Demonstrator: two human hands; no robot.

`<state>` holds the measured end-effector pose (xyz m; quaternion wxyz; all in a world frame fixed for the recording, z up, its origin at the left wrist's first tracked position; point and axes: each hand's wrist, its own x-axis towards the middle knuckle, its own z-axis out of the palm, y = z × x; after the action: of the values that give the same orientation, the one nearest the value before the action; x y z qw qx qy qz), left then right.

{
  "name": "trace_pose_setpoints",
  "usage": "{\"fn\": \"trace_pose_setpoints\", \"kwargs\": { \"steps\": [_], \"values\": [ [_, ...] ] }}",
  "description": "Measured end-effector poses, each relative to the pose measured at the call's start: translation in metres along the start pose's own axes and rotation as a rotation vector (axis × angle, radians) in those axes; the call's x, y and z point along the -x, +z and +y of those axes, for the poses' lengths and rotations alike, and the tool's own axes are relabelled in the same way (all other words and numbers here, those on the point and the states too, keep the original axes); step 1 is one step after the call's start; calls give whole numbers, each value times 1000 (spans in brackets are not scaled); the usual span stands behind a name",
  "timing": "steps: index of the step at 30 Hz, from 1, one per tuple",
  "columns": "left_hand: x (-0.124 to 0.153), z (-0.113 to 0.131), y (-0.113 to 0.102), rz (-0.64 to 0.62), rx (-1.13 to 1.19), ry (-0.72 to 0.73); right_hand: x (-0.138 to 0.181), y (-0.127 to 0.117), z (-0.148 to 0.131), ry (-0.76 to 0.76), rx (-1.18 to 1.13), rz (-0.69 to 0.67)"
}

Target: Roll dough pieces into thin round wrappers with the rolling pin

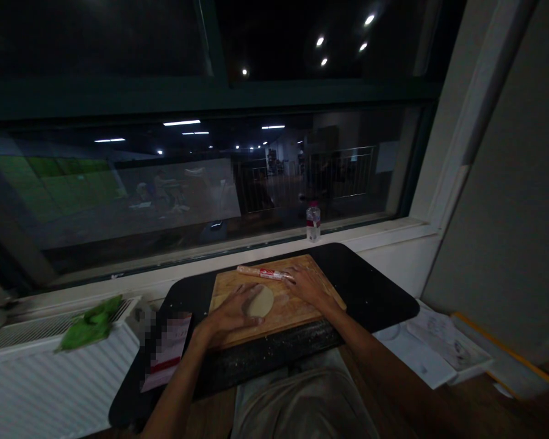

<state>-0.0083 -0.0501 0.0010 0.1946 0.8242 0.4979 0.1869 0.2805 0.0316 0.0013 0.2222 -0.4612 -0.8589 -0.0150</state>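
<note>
A round, flat piece of dough (261, 302) lies on the wooden board (297, 311), left of its middle, well inside the board's edges. The left hand (238, 306) curves around the dough's left side with fingers and thumb spread apart, touching it; how firmly they press cannot be told. A rolling pin (260, 272) with a red and white label lies along the far part of the board, its left end reaching the board's far edge. The right hand (304, 284) has its fingers over the pin's right end; whether they close around it cannot be told. A strip of board surface separates dough and pin, and more wood lies between the dough and the right forearm.

The board sits on a black tabletop (370, 292) with rounded corners. The widest room runs from the board's right edge to the tabletop's right edge. On the left, a pinkish leaflet (174, 344) lies between board and outer edge. A narrow, crumb-strewn strip borders the board's near edge. Beyond the far edge, a bottle (313, 223) stands upright on the windowsill (370, 231).
</note>
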Motion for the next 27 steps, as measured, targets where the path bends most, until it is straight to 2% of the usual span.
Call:
{"fn": "trace_pose_setpoints", "kwargs": {
  "steps": [3, 8, 12, 19, 24, 27],
  "values": [
    [2, -4, -5, 2, 52, -44, 1, 1, 1, -5, 2, 10],
    [8, 8, -6, 32, 78, -93, -1, 1, 2, -7, 24, 0],
    [13, 14, -2, 51, 57, -118, -2, 1, 1, 8, 22, -13],
    [12, 7, 11, 113, 20, -153, -1, -2, -1, -4, 0, -5],
    [6, 9, 21, 212, -53, -168, -1, -4, -1, -26, 8, -19],
    [-5, 24, 32, 295, -145, -267, -1, -4, 0, -33, -4, -20]
  ]
}}
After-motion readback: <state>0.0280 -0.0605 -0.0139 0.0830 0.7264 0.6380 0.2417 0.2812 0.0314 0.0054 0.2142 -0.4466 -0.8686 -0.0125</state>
